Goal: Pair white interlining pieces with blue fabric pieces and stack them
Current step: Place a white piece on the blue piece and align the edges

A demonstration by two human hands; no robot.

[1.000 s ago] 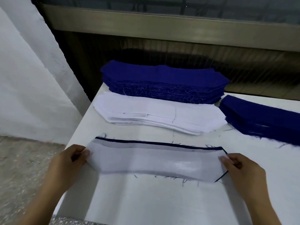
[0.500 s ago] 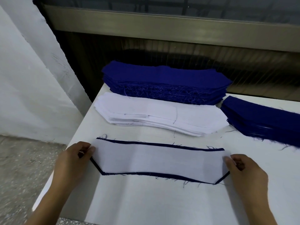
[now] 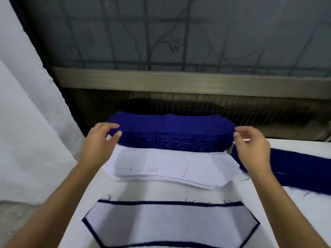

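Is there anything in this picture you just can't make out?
All in the head view:
- Whether the left hand and right hand already pinch the top of the far blue stack: the fingertips are blurred.
- Paired piece nearest the camera: near edge cut off by the frame's bottom.
- Right blue pile: cut off by the right edge, partly behind the right forearm.
- White interlining stack: layers too thin to count.

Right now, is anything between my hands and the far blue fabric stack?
Nothing visible: left hand and right hand are at the ends of the far blue fabric stack; the white interlining stack lies nearer.
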